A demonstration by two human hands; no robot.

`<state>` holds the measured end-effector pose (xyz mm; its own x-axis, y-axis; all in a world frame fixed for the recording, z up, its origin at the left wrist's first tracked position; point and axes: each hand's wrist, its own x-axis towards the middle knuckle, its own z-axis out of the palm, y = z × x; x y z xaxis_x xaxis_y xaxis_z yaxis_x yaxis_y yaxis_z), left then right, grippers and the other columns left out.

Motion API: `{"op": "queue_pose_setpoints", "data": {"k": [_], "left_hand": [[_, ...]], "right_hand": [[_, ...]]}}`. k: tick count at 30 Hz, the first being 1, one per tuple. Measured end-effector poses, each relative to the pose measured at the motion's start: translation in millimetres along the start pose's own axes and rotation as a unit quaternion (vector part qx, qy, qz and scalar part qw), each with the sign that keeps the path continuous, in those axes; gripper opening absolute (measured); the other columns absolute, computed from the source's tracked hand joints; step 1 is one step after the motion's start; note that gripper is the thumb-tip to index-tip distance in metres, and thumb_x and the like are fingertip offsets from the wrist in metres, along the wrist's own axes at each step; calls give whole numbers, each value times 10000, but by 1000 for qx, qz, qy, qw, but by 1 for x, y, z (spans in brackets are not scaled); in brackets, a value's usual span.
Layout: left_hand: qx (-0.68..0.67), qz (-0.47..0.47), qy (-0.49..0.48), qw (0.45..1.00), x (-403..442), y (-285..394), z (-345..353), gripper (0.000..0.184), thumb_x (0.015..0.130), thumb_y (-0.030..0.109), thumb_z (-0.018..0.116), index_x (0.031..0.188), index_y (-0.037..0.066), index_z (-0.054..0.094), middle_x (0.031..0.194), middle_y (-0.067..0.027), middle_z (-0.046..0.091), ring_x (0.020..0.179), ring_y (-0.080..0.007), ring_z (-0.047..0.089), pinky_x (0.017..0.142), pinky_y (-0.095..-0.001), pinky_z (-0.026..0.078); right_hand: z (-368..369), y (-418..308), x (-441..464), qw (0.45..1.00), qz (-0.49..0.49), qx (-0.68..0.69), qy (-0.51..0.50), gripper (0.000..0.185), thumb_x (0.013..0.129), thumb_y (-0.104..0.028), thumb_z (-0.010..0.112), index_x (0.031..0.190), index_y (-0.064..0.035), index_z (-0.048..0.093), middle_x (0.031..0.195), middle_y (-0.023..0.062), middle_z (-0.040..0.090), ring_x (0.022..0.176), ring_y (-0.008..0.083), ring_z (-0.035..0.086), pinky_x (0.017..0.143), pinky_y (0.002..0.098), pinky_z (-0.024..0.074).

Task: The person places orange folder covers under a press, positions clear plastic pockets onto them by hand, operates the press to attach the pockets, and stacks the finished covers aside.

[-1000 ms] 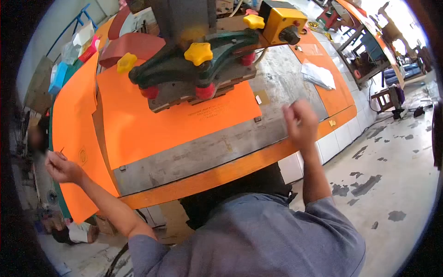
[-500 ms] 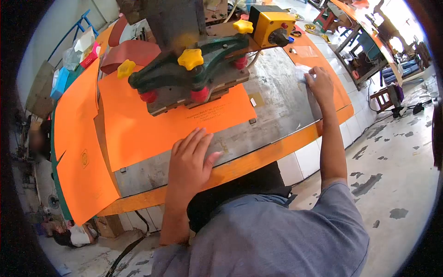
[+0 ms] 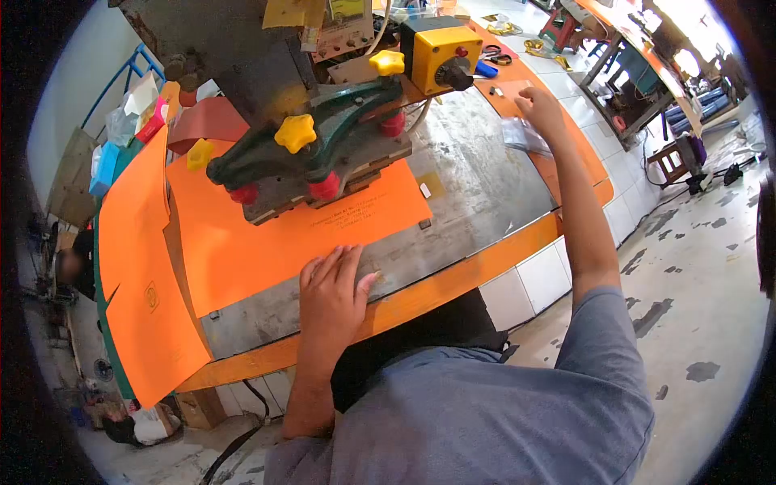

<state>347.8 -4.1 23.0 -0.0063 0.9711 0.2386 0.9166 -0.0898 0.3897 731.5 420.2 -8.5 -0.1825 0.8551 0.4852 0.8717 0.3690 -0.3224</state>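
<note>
My left hand (image 3: 331, 295) lies flat with fingers stretched out, at the front edge of a printed orange sheet (image 3: 242, 255) on the metal plate (image 3: 477, 170). My right hand (image 3: 543, 113) is stretched to the far right side of the bench, its fingers bent together; what they hold, if anything, is hidden. Just below it lies a clear plastic bag (image 3: 521, 136). Over the orange sheet stands a press with a dark green arm (image 3: 347, 117), yellow star knobs (image 3: 295, 133) and red feet (image 3: 323, 186). Several lines of small text show on the sheet in front of it.
A stack of orange sheets (image 3: 149, 323) overhangs the left side. A yellow control box (image 3: 440, 61) with a black dial sits behind the press, near scissors (image 3: 496, 55). A small stop block (image 3: 425, 224) is on the plate. A person (image 3: 141, 424) is at lower left.
My right hand has moved away from the plastic bag, farther up and slightly left. The bag now shows more fully. My left hand stays by the sheet's edge; the view has shifted a little.
</note>
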Motion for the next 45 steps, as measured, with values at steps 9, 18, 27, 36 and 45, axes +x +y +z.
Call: {"op": "queue_pose_setpoints", "data": {"k": [9, 18, 27, 36, 45], "left_hand": [[-32, -22, 15, 999, 1, 6, -2, 450, 1024, 288, 712, 1385, 24, 667, 1381, -183, 696, 1367, -359, 600, 1187, -509, 399], [-56, -14, 40, 998, -1, 3, 1, 418, 1017, 229, 724, 1390, 46, 675, 1459, -163, 660, 1406, -366, 571, 1203, -505, 400], [-247, -6, 65, 967, 11, 25, -2, 470, 1002, 218, 747, 1433, 57, 652, 1411, -156, 698, 1378, -316, 614, 1163, -459, 447], [-616, -104, 4, 781, 43, 51, 9, 522, 1022, 172, 764, 1464, 6, 544, 1177, -121, 736, 1056, -202, 713, 894, -330, 551], [-571, -175, -78, 798, 25, 47, 3, 111, 1048, 109, 742, 1011, 29, 674, 795, 15, 667, 642, -47, 564, 585, -232, 443]], "right_hand": [[5, -2, 23, 987, -16, -134, -86, 177, 915, -218, 761, 1031, -87, 792, 1055, 156, 798, 998, 352, 759, 913, 480, 574], [-52, -17, -21, 982, 38, 135, 124, 176, 974, -200, 731, 1039, -36, 738, 996, 119, 785, 887, 229, 747, 824, 374, 584], [-120, -140, -119, 851, 79, 516, -49, 276, 998, -93, 743, 1252, -24, 659, 1001, 71, 763, 831, 120, 703, 688, 260, 532], [-105, -245, -188, 653, 149, 685, -288, 249, 1005, -40, 758, 1231, -27, 655, 980, 55, 755, 802, 117, 738, 646, 240, 579], [-83, -259, -188, 766, 91, 583, -256, 146, 979, -103, 825, 1045, -22, 722, 933, -25, 729, 832, 51, 659, 745, 231, 533]]}}
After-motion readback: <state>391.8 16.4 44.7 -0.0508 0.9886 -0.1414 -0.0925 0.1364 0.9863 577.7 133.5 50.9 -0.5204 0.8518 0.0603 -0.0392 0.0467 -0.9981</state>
